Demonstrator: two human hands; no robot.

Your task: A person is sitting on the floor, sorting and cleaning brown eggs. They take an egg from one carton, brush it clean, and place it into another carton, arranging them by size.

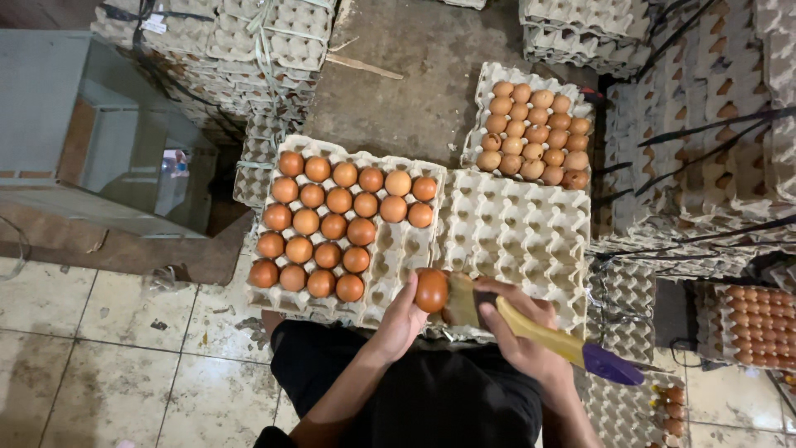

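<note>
My left hand point(402, 319) holds a brown egg point(431, 289) above my lap. My right hand point(518, 332) grips a paintbrush point(539, 332) with a yellow wooden handle and purple end; its bristles touch the egg's right side. Just ahead sits a grey pulp egg tray point(390, 257) mostly filled with brown eggs point(327, 224), its near right cups bare. Beside it on the right lies an empty egg tray point(518, 232).
Another tray of paler eggs point(535, 133) sits farther back right. Stacks of empty trays point(705, 124) rise on the right and at the back left point(240, 41). More filled trays point(759, 328) stand at the right edge. A glass-sided box point(108, 133) stands left, tiled floor point(124, 348) below.
</note>
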